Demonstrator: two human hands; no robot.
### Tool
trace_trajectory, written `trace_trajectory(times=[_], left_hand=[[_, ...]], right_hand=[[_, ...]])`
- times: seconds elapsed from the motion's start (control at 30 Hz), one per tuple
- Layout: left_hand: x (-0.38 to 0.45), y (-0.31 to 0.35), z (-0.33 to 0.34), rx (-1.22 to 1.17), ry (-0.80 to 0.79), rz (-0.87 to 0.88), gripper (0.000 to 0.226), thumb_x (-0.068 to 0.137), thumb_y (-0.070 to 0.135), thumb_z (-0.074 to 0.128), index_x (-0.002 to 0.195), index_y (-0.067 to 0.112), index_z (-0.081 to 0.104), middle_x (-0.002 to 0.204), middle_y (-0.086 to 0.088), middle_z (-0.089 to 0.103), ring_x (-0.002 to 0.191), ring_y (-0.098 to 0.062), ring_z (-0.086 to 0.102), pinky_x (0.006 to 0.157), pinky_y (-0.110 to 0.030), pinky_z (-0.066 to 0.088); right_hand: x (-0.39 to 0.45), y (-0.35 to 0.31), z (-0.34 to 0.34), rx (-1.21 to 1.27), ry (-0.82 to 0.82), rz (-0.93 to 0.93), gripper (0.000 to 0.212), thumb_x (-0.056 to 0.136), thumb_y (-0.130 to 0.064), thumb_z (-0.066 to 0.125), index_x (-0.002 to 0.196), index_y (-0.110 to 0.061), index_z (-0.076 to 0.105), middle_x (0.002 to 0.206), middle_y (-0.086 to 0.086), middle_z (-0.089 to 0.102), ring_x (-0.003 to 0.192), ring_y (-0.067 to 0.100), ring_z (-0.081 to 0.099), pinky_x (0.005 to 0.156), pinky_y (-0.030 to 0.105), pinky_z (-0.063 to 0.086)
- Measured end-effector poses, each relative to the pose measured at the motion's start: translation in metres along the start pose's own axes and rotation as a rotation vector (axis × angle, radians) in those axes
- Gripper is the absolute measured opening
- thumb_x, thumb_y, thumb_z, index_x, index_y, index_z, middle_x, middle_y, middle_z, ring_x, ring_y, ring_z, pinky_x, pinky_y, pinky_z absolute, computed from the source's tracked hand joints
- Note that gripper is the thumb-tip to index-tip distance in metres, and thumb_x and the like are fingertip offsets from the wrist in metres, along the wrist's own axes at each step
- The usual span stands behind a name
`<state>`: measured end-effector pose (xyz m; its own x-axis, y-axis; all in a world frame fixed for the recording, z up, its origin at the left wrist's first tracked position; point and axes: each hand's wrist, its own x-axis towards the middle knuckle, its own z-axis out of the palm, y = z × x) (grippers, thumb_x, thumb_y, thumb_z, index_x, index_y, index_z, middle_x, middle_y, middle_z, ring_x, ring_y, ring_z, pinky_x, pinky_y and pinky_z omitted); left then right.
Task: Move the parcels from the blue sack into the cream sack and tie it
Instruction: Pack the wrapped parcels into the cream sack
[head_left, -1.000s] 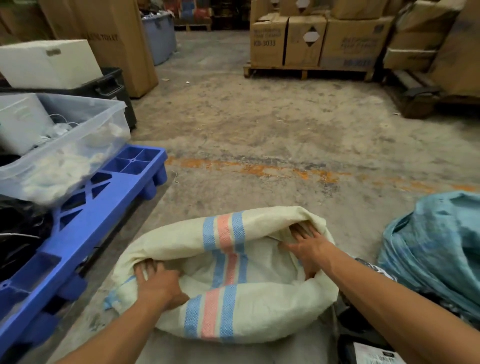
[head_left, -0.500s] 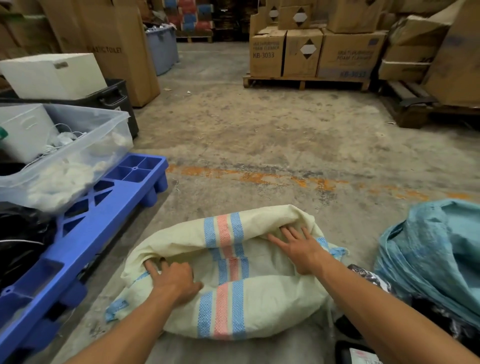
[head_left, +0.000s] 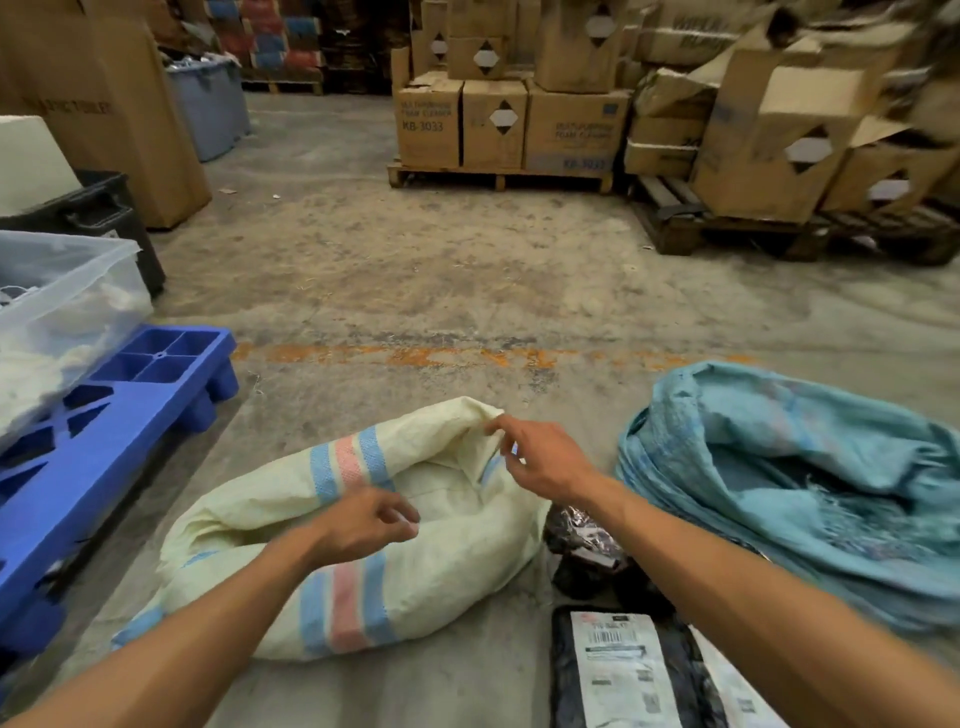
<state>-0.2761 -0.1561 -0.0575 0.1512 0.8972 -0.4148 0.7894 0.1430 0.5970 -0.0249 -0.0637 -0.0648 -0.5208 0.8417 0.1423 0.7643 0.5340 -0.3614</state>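
Note:
The cream sack (head_left: 457, 551), striped blue and pink, lies slumped on the concrete floor in front of me with its mouth folded over. My left hand (head_left: 363, 525) hovers over its middle with fingers loosely curled and nothing in them. My right hand (head_left: 540, 457) is at the raised far-right fold of the rim, fingers relaxed, the fingertips close to the cloth. The blue sack (head_left: 810, 483) lies crumpled to the right. Between the sacks sits a black crinkled parcel (head_left: 582, 545), and a black parcel with a white label (head_left: 623, 675) lies at the bottom edge.
A blue plastic pallet (head_left: 119, 410) carrying a clear tub (head_left: 67, 306) stands at the left, close to the cream sack. Cardboard boxes on wooden pallets (head_left: 498, 124) line the back and right. A faded orange line (head_left: 415, 356) crosses the floor beyond the sacks.
Both hands have lifted off the cream sack's cloth and drawn closer together. The left hand moved right toward the middle. The sack's far-right fold now stands higher.

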Motion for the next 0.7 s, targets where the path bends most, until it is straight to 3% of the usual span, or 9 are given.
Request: trace_trajectory(times=[0.1,0.2,0.27,0.37,0.43,0.53,0.7], left_hand=[[-0.001,0.041,0.018,0.004,-0.060,0.091,0.017,0.093,0.032,0.063,0.109,0.027,0.069,0.105,0.003,0.071,0.091,-0.007,0.065,0.083,-0.022,0.052],[-0.003,0.082,0.041,0.007,-0.163,0.118,0.020,0.094,0.031,0.063,0.111,0.024,0.069,0.096,0.002,0.069,0.085,-0.011,0.064,0.067,-0.016,0.050],[-0.001,0.102,0.054,0.023,-0.250,0.061,0.025,0.095,0.031,0.061,0.117,0.021,0.066,0.096,0.002,0.066,0.082,-0.011,0.062,0.064,-0.018,0.045],[0.001,0.126,0.076,0.071,-0.398,-0.038,0.025,0.096,0.035,0.058,0.117,0.021,0.062,0.095,0.004,0.063,0.080,-0.012,0.060,0.069,-0.024,0.046],[0.003,0.136,0.096,0.098,-0.447,-0.058,0.026,0.097,0.035,0.056,0.116,0.020,0.061,0.089,0.005,0.059,0.078,-0.013,0.056,0.063,-0.021,0.045],[0.005,0.142,0.127,0.148,-0.419,-0.081,0.030,0.097,0.040,0.055,0.120,0.020,0.057,0.099,0.002,0.059,0.078,-0.013,0.059,0.055,-0.020,0.042],[-0.002,0.133,0.162,0.186,-0.463,-0.242,0.047,0.096,0.046,0.054,0.134,0.020,0.048,0.115,-0.002,0.056,0.089,-0.017,0.061,0.075,-0.028,0.050]], right_hand=[[-0.033,0.012,-0.027,0.055,0.108,0.025,0.036,0.090,-0.017,0.051,0.123,-0.031,0.053,0.088,-0.007,0.070,0.070,0.014,0.064,0.071,0.034,0.050],[-0.073,0.028,-0.058,0.129,0.129,0.090,0.032,0.091,-0.016,0.053,0.120,-0.028,0.054,0.085,-0.010,0.066,0.058,0.005,0.053,0.062,0.032,0.047],[-0.097,0.038,-0.076,0.179,0.097,0.099,0.027,0.091,-0.017,0.055,0.116,-0.026,0.055,0.080,-0.013,0.062,0.058,0.007,0.055,0.063,0.032,0.048],[-0.133,0.056,-0.098,0.271,-0.091,0.130,0.016,0.091,-0.020,0.062,0.106,-0.020,0.060,0.069,-0.010,0.064,0.055,0.008,0.058,0.057,0.021,0.046],[-0.156,0.070,-0.107,0.320,-0.252,0.209,0.007,0.091,-0.021,0.063,0.095,-0.015,0.065,0.067,-0.001,0.070,0.050,0.011,0.060,0.050,0.021,0.048],[-0.186,0.087,-0.110,0.354,-0.334,0.341,0.015,0.090,-0.024,0.063,0.079,-0.015,0.066,0.067,0.006,0.072,0.053,0.020,0.065,0.050,0.025,0.051],[-0.233,0.109,-0.097,0.196,-0.746,0.713,0.034,0.089,-0.046,0.066,0.088,-0.012,0.065,0.087,0.009,0.073,0.075,0.025,0.069,0.065,0.034,0.058]])
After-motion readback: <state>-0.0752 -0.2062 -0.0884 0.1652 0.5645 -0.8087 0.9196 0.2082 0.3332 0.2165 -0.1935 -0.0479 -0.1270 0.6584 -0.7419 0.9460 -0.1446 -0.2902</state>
